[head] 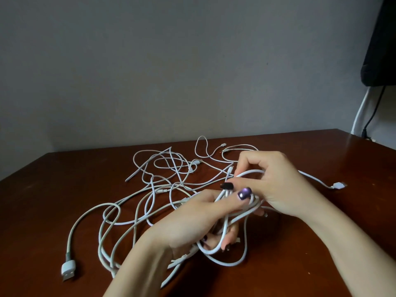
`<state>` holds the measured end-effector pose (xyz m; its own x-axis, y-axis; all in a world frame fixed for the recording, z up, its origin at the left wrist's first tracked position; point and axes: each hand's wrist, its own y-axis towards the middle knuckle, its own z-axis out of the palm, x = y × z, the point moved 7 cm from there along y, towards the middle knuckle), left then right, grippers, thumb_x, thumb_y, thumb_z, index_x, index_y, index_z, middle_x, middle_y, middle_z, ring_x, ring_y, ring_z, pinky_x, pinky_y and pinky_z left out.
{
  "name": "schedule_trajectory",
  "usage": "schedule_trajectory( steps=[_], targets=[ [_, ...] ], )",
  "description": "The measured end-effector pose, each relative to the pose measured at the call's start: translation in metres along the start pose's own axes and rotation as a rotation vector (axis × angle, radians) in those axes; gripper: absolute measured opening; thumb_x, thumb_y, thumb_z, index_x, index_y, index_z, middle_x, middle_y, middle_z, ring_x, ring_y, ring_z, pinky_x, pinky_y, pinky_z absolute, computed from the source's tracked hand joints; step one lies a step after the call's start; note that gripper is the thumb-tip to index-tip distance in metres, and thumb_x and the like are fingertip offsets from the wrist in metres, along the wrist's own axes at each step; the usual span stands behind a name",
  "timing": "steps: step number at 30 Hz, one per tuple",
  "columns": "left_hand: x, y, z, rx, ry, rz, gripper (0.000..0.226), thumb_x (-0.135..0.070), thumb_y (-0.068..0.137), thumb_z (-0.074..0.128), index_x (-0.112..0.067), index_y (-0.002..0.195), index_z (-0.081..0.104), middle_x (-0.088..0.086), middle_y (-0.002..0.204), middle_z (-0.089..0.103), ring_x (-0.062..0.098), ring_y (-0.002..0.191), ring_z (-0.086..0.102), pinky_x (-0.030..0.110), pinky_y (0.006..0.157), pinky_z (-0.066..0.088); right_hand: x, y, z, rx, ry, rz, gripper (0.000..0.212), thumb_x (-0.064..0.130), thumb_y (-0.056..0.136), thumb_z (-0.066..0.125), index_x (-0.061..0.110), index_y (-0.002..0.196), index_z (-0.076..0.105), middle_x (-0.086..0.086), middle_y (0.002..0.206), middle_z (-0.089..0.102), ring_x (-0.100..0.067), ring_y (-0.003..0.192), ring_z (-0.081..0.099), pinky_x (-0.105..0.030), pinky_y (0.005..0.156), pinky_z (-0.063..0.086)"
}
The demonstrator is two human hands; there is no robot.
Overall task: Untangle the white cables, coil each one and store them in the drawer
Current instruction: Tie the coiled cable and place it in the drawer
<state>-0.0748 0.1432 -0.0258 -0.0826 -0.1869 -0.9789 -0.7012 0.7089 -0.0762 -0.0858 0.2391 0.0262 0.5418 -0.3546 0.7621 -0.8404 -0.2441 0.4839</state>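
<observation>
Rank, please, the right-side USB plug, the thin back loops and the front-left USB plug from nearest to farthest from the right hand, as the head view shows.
1. Right-side USB plug, just right of the right hand.
2. Thin back loops, behind, to the left.
3. Front-left USB plug, far left.

Two bare forearms point(137, 271) enter from the lower edge of the frame, ending in the left hand point(192, 217) at lower centre and the right hand point(276, 185) right of centre. The left hand's nails are long and polished: the thumbnail point(244, 193) glossy metallic purple, a fingernail point(226, 185) nearly black.
</observation>
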Motion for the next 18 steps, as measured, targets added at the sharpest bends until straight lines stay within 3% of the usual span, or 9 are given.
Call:
schedule_trajectory(
  steps=[3, 6, 8, 12, 15, 18],
  targets=[
    [0.005, -0.009, -0.001, 0.07, -0.015, 0.081, 0.044, -0.039, 0.09, 0.051, -0.002, 0.109, 0.066, -0.001, 0.041, 0.047, 0.009, 0.037, 0.028, 0.015, 0.038, 0.025, -0.003, 0.001, 0.007, 0.056, -0.085, 0.033, 0.033, 0.046, 0.067, 0.08, 0.022, 0.069, 0.058, 0.002, 0.061, 0.058, -0.023, 0.054, 0.053, -0.041, 0.05, 0.045],
    [-0.004, -0.01, -0.002, 0.062, 0.003, 0.114, 0.041, -0.038, 0.089, 0.051, -0.003, 0.103, 0.068, -0.001, 0.04, 0.046, 0.009, 0.036, 0.028, 0.015, 0.039, 0.024, -0.006, 0.0, 0.016, 0.146, 0.023, 0.083, 0.039, 0.054, 0.072, 0.072, 0.019, 0.077, 0.056, -0.004, 0.054, 0.054, -0.017, 0.042, 0.047, -0.029, 0.042, 0.037],
    [-0.005, -0.011, -0.005, 0.017, 0.051, 0.115, 0.037, -0.043, 0.088, 0.052, -0.013, 0.093, 0.072, 0.001, 0.039, 0.045, 0.01, 0.037, 0.029, 0.016, 0.04, 0.025, -0.007, -0.001, 0.019, 0.167, -0.001, 0.099, 0.038, 0.056, 0.073, 0.064, 0.019, 0.068, 0.057, -0.01, 0.048, 0.048, -0.017, 0.037, 0.041, -0.025, 0.04, 0.031],
    [-0.006, -0.01, -0.011, -0.11, 0.13, 0.123, 0.044, -0.046, 0.087, 0.054, -0.005, 0.078, 0.069, 0.001, 0.04, 0.049, 0.008, 0.036, 0.034, 0.014, 0.043, 0.029, -0.006, 0.003, 0.011, 0.05, -0.095, 0.035, 0.033, 0.053, 0.068, 0.064, 0.025, 0.052, 0.056, 0.001, 0.045, 0.039, -0.009, 0.045, 0.03, -0.021, 0.045, 0.024],
    [-0.01, -0.009, -0.014, -0.222, 0.171, 0.17, 0.041, -0.044, 0.084, 0.057, -0.006, 0.07, 0.064, 0.004, 0.044, 0.055, 0.008, 0.035, 0.039, 0.014, 0.042, 0.033, -0.002, 0.005, 0.002, -0.048, -0.08, -0.051, 0.032, 0.046, 0.069, 0.074, 0.021, 0.054, 0.06, -0.01, 0.051, 0.044, -0.008, 0.05, 0.034, -0.021, 0.048, 0.026],
    [-0.013, -0.009, -0.015, -0.344, 0.232, 0.234, 0.04, -0.043, 0.086, 0.057, -0.007, 0.07, 0.06, 0.012, 0.052, 0.059, 0.007, 0.038, 0.04, 0.016, 0.044, 0.033, 0.0, 0.005, -0.005, -0.114, -0.121, -0.111, 0.03, 0.042, 0.068, 0.079, 0.016, 0.06, 0.068, -0.008, 0.054, 0.054, -0.013, 0.051, 0.042, -0.02, 0.049, 0.032]
  ],
)
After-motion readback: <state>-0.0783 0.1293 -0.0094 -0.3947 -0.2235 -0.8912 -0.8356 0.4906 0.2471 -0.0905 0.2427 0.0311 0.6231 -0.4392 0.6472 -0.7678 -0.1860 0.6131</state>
